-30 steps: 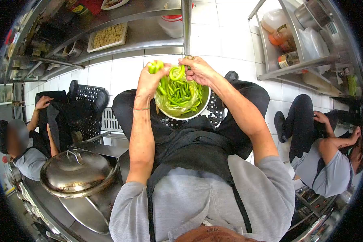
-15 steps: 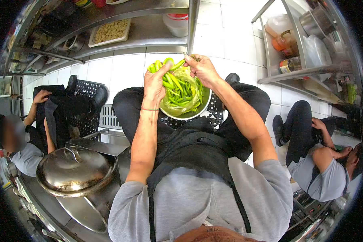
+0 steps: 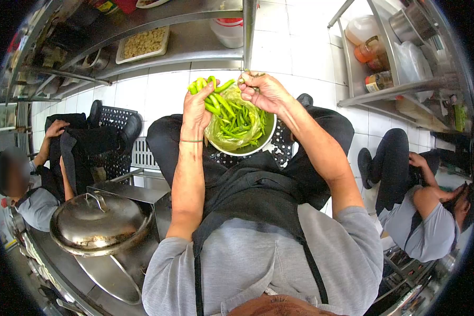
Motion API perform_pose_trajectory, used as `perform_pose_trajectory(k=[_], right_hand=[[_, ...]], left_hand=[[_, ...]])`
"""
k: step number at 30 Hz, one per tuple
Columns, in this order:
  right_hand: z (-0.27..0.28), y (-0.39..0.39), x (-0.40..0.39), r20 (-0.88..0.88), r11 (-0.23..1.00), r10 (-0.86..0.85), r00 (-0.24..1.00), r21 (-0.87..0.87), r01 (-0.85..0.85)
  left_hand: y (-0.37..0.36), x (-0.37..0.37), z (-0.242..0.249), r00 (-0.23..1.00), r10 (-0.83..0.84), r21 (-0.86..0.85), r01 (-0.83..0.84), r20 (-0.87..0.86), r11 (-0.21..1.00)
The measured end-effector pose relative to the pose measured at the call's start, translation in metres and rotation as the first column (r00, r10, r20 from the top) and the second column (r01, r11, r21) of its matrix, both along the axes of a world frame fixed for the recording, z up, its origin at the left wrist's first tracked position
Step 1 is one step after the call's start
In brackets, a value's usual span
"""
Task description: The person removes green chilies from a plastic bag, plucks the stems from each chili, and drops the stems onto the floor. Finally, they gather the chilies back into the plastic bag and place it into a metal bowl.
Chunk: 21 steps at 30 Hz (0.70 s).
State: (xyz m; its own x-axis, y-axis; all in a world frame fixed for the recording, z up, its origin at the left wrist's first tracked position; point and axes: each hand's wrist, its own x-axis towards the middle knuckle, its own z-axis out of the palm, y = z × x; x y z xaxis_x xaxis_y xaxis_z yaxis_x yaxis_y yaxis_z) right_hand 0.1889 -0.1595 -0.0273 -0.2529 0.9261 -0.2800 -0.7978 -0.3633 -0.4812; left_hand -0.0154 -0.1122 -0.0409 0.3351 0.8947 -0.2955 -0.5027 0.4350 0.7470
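Observation:
Several long green chili peppers are gripped in my left hand, their ends poking out past the thumb and fingers. My right hand is closed a short gap to the right, pinching small green stems at its fingertips. Below both hands, a round metal bowl sits between my knees. A clear yellowish plastic bag lines it, and more green chili peppers lie inside the bag.
A steel shelf ahead holds a tray of pale pieces and a red-lidded bucket. Another rack with jars stands right. A lidded pot is at left. One person sits left, another right.
My right hand has come away from the pepper it touched at its stem end, with stems in its fingers. My left hand has shifted slightly left with its peppers.

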Motion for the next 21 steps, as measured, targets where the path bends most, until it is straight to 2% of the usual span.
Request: perform_pose_trajectory(k=[1,4,5,8,10,12,14,16,17,20,21], right_hand=[[0.008,-0.002,0.001,-0.044,0.998,0.037,0.998,0.061,-0.034],[0.038,0.0,0.017,0.018,0.99,-0.086,0.996,0.113,0.083],[0.039,0.003,0.027,-0.04,0.98,-0.097,0.994,0.17,0.102],[0.046,0.003,0.044,0.068,0.965,-0.239,0.969,0.125,0.23],[0.035,0.004,0.053,0.004,0.962,-0.233,0.972,0.146,0.23],[0.031,0.004,0.052,-0.022,0.961,-0.231,0.973,0.148,0.232],[0.034,0.002,0.05,-0.026,0.965,-0.233,0.972,0.115,0.235],[0.036,0.001,0.051,-0.032,0.965,-0.238,0.971,0.109,0.24],[0.038,-0.001,0.052,-0.008,0.962,-0.25,0.968,0.108,0.25],[0.032,-0.003,0.062,0.032,0.956,-0.258,0.966,0.154,0.251],[0.031,-0.004,0.065,0.033,0.956,-0.259,0.965,0.15,0.252]], left_hand=[[0.003,-0.001,-0.005,1.0,-0.012,-0.016,0.012,0.007,1.0],[0.011,-0.004,-0.016,0.999,-0.037,-0.092,0.038,0.019,0.995],[0.007,-0.001,-0.012,1.0,-0.025,-0.11,0.026,0.005,0.994],[0.001,0.009,-0.041,0.978,-0.188,-0.127,0.176,-0.091,0.976],[-0.02,0.03,-0.04,0.93,-0.347,-0.201,0.319,-0.124,0.926],[-0.045,0.05,-0.073,0.835,-0.502,-0.19,0.467,-0.224,0.863],[-0.076,0.076,-0.106,0.79,-0.541,-0.247,0.485,-0.288,0.839],[-0.095,0.098,-0.151,0.683,-0.533,-0.224,0.493,-0.499,0.841],[-0.099,0.108,-0.158,0.61,-0.558,-0.283,0.493,-0.563,0.823],[-0.101,0.133,-0.213,0.279,-0.346,-0.17,0.505,-0.896,0.846],[-0.102,0.136,-0.216,0.278,-0.35,-0.174,0.505,-0.894,0.845]])
